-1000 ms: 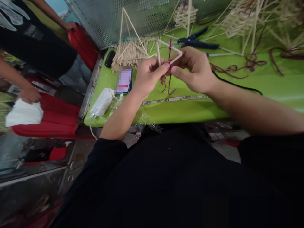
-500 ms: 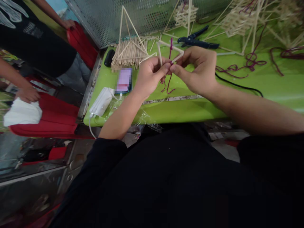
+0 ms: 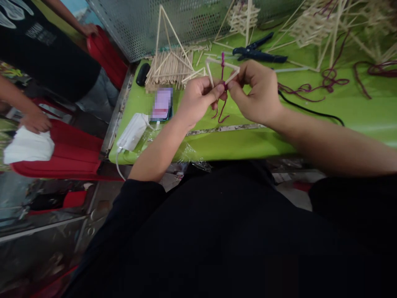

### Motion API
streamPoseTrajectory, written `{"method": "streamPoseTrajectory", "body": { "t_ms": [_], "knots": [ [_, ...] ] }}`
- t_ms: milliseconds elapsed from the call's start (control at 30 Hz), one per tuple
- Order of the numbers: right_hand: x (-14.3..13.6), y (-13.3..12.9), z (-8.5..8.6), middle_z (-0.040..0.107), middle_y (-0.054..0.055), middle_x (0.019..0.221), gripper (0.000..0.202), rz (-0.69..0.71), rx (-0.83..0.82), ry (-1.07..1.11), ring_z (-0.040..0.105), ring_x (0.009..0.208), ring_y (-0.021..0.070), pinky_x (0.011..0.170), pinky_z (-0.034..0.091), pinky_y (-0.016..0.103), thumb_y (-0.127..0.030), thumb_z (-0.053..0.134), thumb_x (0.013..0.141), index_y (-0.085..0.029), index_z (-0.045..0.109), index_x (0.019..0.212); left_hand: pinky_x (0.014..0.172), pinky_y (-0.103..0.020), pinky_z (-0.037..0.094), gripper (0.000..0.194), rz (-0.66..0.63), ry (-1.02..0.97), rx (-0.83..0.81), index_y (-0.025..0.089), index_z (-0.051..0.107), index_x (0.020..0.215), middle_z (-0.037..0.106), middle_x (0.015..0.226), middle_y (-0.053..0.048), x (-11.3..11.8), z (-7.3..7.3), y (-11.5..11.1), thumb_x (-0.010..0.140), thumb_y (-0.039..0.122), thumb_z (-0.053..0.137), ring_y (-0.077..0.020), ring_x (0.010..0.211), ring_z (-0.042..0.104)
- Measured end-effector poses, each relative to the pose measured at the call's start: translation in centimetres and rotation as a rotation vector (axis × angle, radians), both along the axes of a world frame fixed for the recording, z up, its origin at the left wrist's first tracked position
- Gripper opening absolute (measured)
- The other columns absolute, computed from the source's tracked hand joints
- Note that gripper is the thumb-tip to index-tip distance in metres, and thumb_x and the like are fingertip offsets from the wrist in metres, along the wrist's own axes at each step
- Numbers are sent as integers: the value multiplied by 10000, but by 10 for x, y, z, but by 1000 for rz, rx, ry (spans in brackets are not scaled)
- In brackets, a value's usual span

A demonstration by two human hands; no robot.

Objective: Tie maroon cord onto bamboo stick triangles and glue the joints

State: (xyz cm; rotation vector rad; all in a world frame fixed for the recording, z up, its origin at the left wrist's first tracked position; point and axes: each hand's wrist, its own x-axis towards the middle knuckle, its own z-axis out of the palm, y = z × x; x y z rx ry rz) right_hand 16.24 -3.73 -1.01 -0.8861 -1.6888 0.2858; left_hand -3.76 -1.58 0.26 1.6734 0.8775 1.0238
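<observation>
Above the table, both hands hold a small triangular frame of thin wooden sticks (image 3: 230, 66). Purple string (image 3: 222, 60) is knotted at its upper stick, runs down through it, and hangs below in two loose ends. My left hand (image 3: 197, 99) is closed, thumb and fingers pinching the frame's lower part where the string gathers. My right hand (image 3: 259, 92) is closed at the right corner, its thumb by the purple knot. Whether it grips string as well as stick is hidden by the fingers.
Behind are a pile of sticks (image 3: 170, 68) with a stick pyramid (image 3: 176, 31) over it, dark pliers (image 3: 260, 53), and stick lattices (image 3: 313, 29). A phone (image 3: 161, 103) and white power bank (image 3: 133, 131) lie left. Someone's hand (image 3: 35, 122) rests on a red chair (image 3: 71, 147).
The right thumb has drawn slightly away from the left thumb, and the purple knot between them shows more. The frame has stayed almost in place.
</observation>
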Motion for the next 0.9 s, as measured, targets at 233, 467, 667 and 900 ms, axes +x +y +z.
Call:
{"method": "streamPoseTrajectory", "body": {
  "t_ms": [233, 467, 667, 900],
  "knots": [
    [4, -1, 1, 664, 52, 882, 488, 59, 18, 8, 588, 773, 271, 760, 585, 503, -794, 725, 1038, -336, 601, 925, 758, -318, 606, 307, -30, -51, -14, 225, 754, 987, 767, 872, -21, -2, -2, 3, 1055, 522, 788, -112, 758, 663],
    [7, -12, 8, 761, 62, 902, 456, 24, -71, -44, 650, 810, 321, 827, 637, 585, -781, 865, 918, -374, 659, 900, 776, -347, 621, 315, -85, -42, -18, 259, 743, 916, 786, 865, -27, -4, -3, 6, 1033, 543, 812, -146, 818, 695],
    [5, -10, 10, 720, 52, 757, 424, 2, 98, -24, 613, 674, 273, 662, 543, 510, -513, 910, 917, -317, 578, 740, 649, -252, 560, 413, -69, -42, -9, 183, 734, 902, 747, 813, 11, -1, 0, 1, 993, 568, 854, -70, 633, 650],
    [6, -4, 8, 669, 34, 780, 436, -39, 37, -67, 584, 675, 249, 664, 559, 481, -525, 894, 916, -312, 529, 810, 697, -244, 598, 344, -65, -21, -27, 181, 757, 927, 777, 835, -3, -2, 1, 0, 1015, 501, 846, -81, 678, 686]
  ]
}}
